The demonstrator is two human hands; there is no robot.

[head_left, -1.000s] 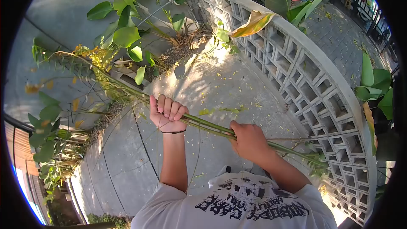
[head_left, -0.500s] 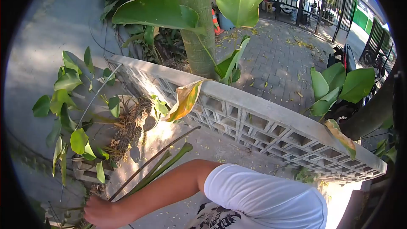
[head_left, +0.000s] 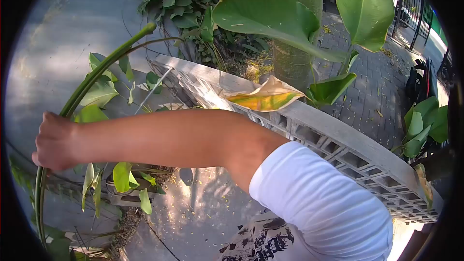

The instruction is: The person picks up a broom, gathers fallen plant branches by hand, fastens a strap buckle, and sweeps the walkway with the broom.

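right hand [head_left: 55, 141]: seen far to the left, at the end of a bare forearm [head_left: 159, 137] that is stretched across the view; fingers [head_left: 44, 146] curled and pressed together around the stalks; exact place of the thumb cannot be told. left hand: out of view, state of its fingers cannot be told.

green stalk bundle [head_left: 87, 84]: long, slender, bowed; gripped in the right fist. above the fist it is arched up and to the right, finished by a blunt tip; below, it is run down past the wrist, its lower end not made out. brown stem [head_left: 159, 39]: thinner, set alongside the green stalks and curved away near their tip.

white sleeve [head_left: 319, 203]: creased, worn on the same arm; dark-printed shirt front [head_left: 263, 239] partly shown beside it.

openwork block wall [head_left: 338, 130]: low, pale; its top edge is overhung by a yellow-and-brown leaf [head_left: 268, 95]. behind that edge are placed a tree trunk [head_left: 292, 60], a broad green leaf [head_left: 270, 14] and brick paving [head_left: 362, 101].

concrete floor [head_left: 212, 203]: dappled by sun, bordered at its left edge by leafy plants [head_left: 123, 176], partly covered by the forearm.
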